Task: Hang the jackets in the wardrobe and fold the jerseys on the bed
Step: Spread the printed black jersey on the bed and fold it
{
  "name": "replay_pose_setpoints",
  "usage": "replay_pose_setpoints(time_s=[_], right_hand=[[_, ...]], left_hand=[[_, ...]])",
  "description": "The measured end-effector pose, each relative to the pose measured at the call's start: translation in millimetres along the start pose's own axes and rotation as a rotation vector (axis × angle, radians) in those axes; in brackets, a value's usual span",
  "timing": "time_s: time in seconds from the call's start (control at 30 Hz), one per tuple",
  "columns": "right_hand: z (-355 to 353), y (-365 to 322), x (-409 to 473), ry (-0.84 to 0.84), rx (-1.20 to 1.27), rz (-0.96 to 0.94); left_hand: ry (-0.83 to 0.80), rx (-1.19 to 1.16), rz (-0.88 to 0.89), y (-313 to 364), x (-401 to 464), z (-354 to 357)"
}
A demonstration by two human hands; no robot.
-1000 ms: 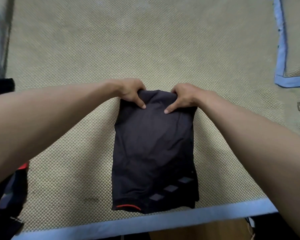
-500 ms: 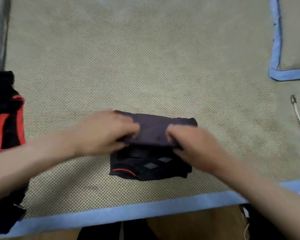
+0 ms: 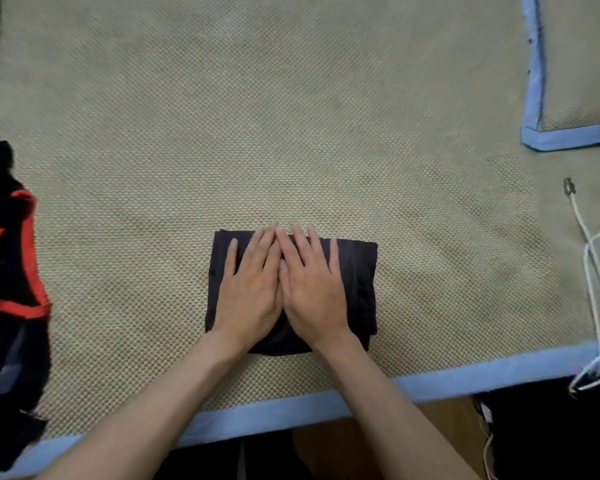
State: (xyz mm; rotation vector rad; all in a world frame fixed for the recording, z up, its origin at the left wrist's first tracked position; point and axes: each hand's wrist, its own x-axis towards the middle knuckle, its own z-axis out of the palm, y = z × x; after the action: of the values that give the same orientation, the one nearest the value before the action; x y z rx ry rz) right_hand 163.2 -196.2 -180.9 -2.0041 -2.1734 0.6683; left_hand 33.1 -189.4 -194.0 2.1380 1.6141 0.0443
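Note:
A dark jersey [image 3: 359, 282], folded into a small rectangle, lies on the woven beige bed mat [image 3: 291, 133] near its front edge. My left hand [image 3: 250, 289] and my right hand [image 3: 312, 289] lie flat side by side on top of it, fingers straight, pressing it down. The hands cover the middle of the jersey; only its left and right edges and a strip at the front show.
A pile of black and red clothing [image 3: 11, 289] sits at the mat's left edge. A white cable [image 3: 596, 289] trails along the right side. A blue-trimmed pillow [image 3: 575, 98] lies at the far right. The mat's blue border [image 3: 291, 407] marks the front edge.
Both hands gripped the jersey's far end, brought it toward me over the near half, then let go. They now press flat on the folded jersey.

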Motion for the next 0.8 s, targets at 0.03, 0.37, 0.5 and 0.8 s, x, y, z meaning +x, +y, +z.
replay_pose_setpoints(time_s=[0.03,0.37,0.5,0.8], right_hand=[[7.9,12.3,6.5,-0.032,-0.061,0.022],[-27.5,94.3,-3.6,-0.089,-0.08,0.327],[-50.6,80.1,-22.6,-0.208,0.582,0.555],[-158.8,20.4,-149.5,0.159,1.085,0.685]], left_hand=[[-0.038,0.02,-0.032,-7.6,5.4,9.3],[-0.055,-0.143,-0.186,-65.1,-17.6,-2.0],[-0.031,-0.763,-0.445,-38.3,-23.0,-30.4],[-0.267,-1.039,-0.229,8.2,-50.2,-160.4]])
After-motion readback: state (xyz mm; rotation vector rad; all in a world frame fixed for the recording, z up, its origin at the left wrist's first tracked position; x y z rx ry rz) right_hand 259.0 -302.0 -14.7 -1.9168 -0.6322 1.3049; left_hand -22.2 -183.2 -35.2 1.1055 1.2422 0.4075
